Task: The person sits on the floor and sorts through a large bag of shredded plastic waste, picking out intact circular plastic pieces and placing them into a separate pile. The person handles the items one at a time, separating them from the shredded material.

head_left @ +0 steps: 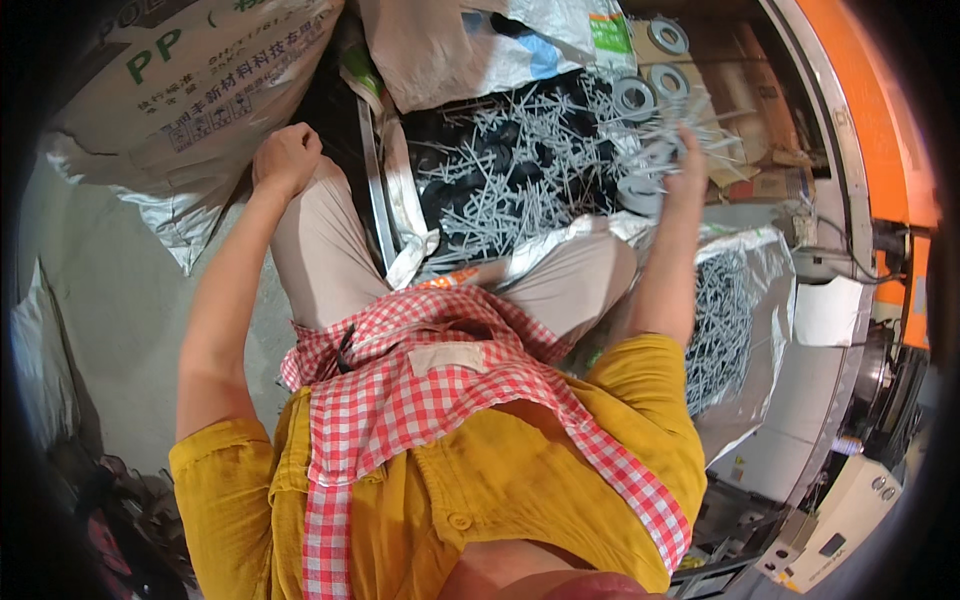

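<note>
My left hand rests on my left knee, its fingers curled with nothing seen in them. Motion blurs my right hand, which grips a bunch of thin grey plastic sticks that fan out on both sides. It is above the right edge of a heap of similar grey sticks mixed with round black parts. This heap lies between my knees in an opened woven sack. Close to the right hand are grey ring-shaped parts, and one grey round part lies just below the bunch.
A large printed white sack stands at the left. By my right elbow, a lined bag holds many grey sticks. Cardboard lies beyond the rings. An orange machine borders the right side. A metal bar runs beside my left knee.
</note>
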Available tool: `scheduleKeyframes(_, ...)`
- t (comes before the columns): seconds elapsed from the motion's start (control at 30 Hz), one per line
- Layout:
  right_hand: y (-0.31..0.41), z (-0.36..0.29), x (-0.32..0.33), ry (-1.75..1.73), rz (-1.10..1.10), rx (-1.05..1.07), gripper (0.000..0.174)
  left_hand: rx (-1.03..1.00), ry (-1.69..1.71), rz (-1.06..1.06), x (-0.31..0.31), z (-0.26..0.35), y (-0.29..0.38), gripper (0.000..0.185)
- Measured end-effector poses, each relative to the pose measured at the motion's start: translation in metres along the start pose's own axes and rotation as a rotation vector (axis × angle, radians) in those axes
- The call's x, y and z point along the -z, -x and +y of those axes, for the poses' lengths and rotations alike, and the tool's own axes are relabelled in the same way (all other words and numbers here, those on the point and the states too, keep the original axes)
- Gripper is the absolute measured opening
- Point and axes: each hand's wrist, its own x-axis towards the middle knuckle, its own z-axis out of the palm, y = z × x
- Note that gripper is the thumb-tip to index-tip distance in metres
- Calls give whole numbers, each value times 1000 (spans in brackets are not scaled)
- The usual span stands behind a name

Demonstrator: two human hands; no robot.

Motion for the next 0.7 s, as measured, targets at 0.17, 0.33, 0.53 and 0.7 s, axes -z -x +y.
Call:
scheduleKeyframes(0.17,42,-128,122,15,71,180,27,-51,-1,21,-4,-6,1,21)
scheduleKeyframes(0.33,97,-216,271,184,555,380,38,-53,-27,-32,-3,-2,-1,24)
scheduleKeyframes(0.53,139,-178,467,1508,601,12,68,-46,-42,-95,-1,14,-1,27)
scheduleKeyframes(0.7,156,-189,380,1750,694,-307,68,-38,-79,-135,-2,20,-4,27)
